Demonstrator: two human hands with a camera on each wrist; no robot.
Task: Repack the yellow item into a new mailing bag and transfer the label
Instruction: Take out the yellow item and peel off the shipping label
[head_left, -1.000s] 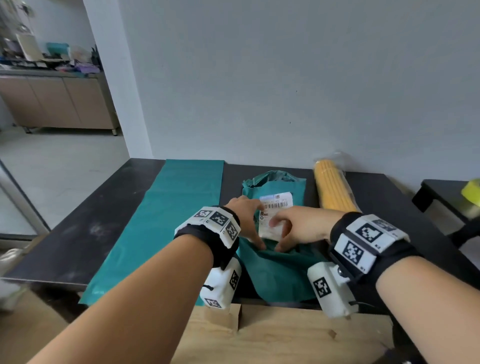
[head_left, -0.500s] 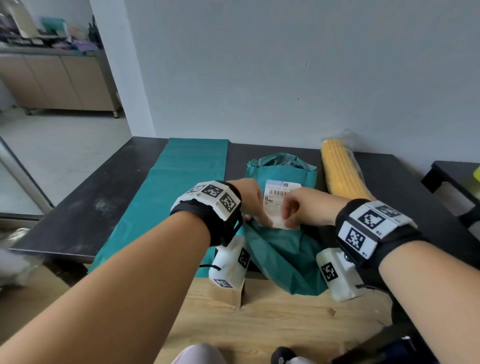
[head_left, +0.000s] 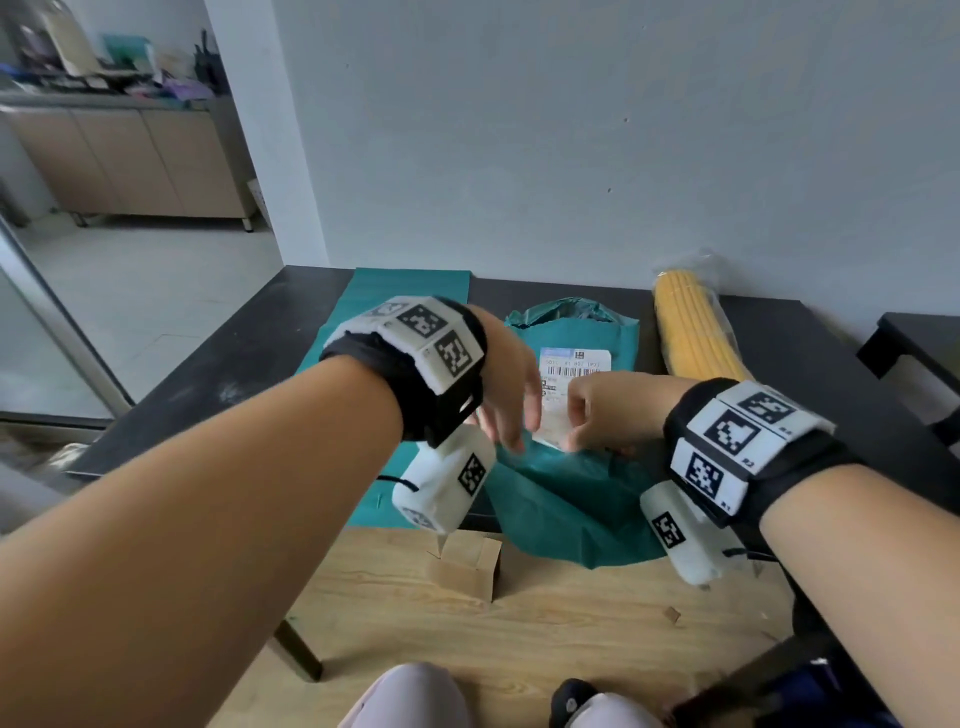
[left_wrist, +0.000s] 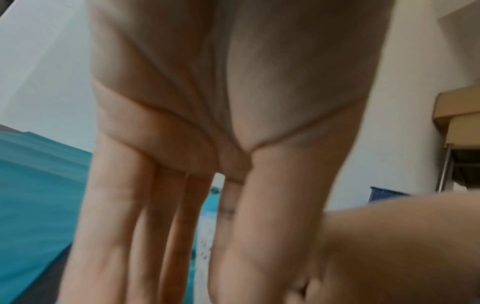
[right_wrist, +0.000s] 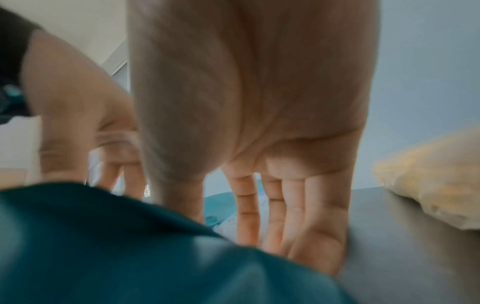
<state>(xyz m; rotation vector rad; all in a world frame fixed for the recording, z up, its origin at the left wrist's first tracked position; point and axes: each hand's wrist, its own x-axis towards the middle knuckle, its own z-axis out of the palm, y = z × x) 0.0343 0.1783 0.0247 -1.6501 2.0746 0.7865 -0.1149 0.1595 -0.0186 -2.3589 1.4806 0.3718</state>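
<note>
Label (head_left: 563, 387) sits on the crumpled old bag (head_left: 571, 483) at mid-table; yellow item (head_left: 693, 332) lies apart to the right, flat new bag (head_left: 363, 332) to the left. Left hand (head_left: 506, 402) has straight fingers pressing beside the label; right hand (head_left: 605, 410) is curled at its lower edge, grip unclear. Label likely thin, tear-prone: peel slowly from a lifted corner.

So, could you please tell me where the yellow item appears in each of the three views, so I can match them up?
Head view: the yellow item lies on the black table, upper right, beyond the right hand.
Left wrist view: not in it.
Right wrist view: a blurred yellow shape at the right edge, on the dark tabletop.
Shared landmark: the crumpled teal mailing bag, lower left in the right wrist view.
</note>
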